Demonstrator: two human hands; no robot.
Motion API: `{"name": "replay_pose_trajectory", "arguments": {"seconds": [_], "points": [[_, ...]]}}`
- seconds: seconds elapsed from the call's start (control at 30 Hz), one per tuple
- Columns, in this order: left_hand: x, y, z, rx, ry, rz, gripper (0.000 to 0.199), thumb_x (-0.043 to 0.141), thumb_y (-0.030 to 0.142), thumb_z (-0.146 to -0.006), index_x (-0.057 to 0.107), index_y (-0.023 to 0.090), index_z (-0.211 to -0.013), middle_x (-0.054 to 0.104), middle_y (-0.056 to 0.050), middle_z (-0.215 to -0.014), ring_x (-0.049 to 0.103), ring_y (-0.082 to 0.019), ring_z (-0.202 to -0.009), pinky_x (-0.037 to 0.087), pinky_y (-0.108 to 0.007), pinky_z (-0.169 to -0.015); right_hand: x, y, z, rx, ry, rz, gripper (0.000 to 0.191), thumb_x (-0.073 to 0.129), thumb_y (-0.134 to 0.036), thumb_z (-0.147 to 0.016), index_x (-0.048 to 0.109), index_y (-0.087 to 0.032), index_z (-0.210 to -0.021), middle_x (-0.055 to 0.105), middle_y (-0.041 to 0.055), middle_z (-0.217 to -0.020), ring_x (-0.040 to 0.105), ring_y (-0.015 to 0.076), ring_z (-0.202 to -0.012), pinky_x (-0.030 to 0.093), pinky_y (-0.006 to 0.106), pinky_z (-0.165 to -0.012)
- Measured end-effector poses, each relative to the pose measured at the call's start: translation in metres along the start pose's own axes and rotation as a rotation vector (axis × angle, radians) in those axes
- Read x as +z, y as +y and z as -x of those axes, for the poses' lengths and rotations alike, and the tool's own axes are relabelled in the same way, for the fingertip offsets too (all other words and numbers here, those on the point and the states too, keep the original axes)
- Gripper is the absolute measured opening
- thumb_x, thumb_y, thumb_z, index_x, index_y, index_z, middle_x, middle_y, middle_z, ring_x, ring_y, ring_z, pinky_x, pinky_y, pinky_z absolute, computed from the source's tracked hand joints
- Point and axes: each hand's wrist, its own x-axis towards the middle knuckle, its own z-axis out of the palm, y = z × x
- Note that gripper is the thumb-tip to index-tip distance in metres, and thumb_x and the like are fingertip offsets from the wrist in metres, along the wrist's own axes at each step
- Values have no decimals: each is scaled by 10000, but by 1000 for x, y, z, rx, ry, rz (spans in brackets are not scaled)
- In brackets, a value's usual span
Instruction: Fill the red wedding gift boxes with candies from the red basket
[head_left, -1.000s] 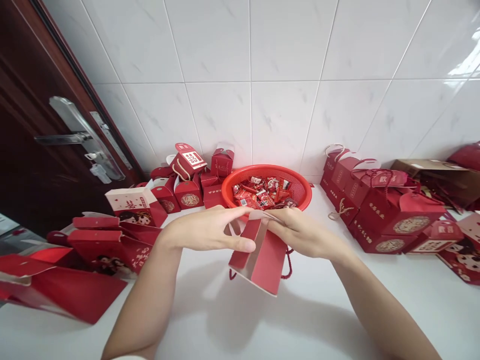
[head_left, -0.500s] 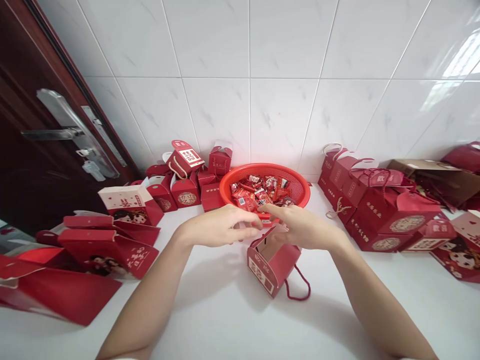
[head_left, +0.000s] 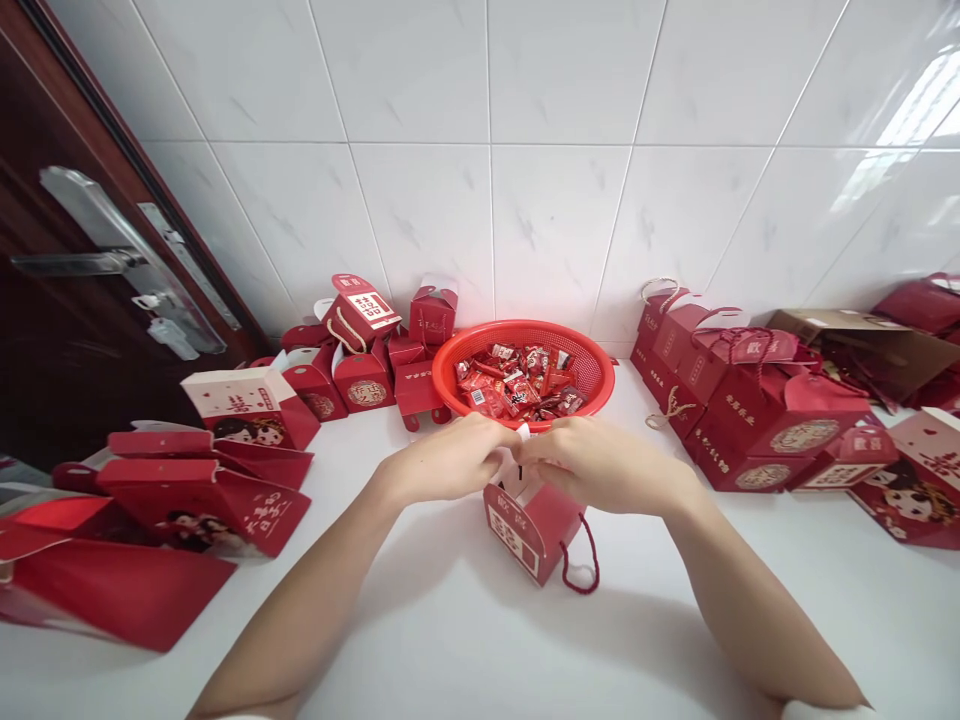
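Note:
A small red gift box (head_left: 529,535) stands on the white table in front of me, its top open. A dark red cord handle hangs from its right side. My left hand (head_left: 454,458) is closed at the box's far upper edge, and a pale bit of flap shows by its fingertips. From the right, my right hand (head_left: 607,462) is closed on the same far edge, thumb and fingers bent over the opening. The fingertips of both hands are partly hidden. Just behind them sits a red plastic basket (head_left: 609,385) holding wrapped candies (head_left: 517,380).
Several red boxes (head_left: 364,380) are stacked at the back left, with larger open red boxes (head_left: 210,500) nearer. More closed boxes (head_left: 750,420) are piled on the right beside a brown carton (head_left: 855,335). A tiled wall (head_left: 555,220) rises behind; a door (head_left: 67,330) is at left.
Both hands have come together at the box's far edge and closed there. My left hand was apart from the box before. The view has shifted slightly.

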Motion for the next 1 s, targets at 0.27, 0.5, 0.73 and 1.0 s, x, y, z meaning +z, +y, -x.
{"name": "replay_pose_trajectory", "arguments": {"seconds": [0.27,0.5,0.73,1.0], "points": [[-15,-1,15,-149,-137,16,515,823,534,-541,658,254,-940,676,8,-795,634,-235,-741,394,-256,-556,-11,6,11,147,-174,122,288,772,-292,-719,655,-206,-967,640,22,-777,578,199,-705,312,280,-570],[-15,-13,3,-373,-349,-110,857,834,642,-423,540,224,-1111,653,-64,-1060,643,-288,-908,464,-278,-618,-5,14,1,303,-366,203,541,828,-537,-612,605,-180,-952,616,55,-894,595,247,-839,359,282,-638],[-13,-25,-5,-518,-422,-3,853,821,537,-486,524,240,-1228,585,-111,-1248,665,-251,-846,500,-282,-559,-4,18,-4,347,-423,171,591,836,-589,-572,627,-174,-939,640,76,-957,603,260,-849,361,281,-607],[-22,-12,8,-403,-198,-166,604,760,592,-610,621,227,-1072,667,-55,-1063,626,-274,-966,464,-284,-684,-17,23,7,323,-249,91,544,837,-518,-642,629,-201,-1033,657,30,-826,599,220,-749,336,275,-594]]}}
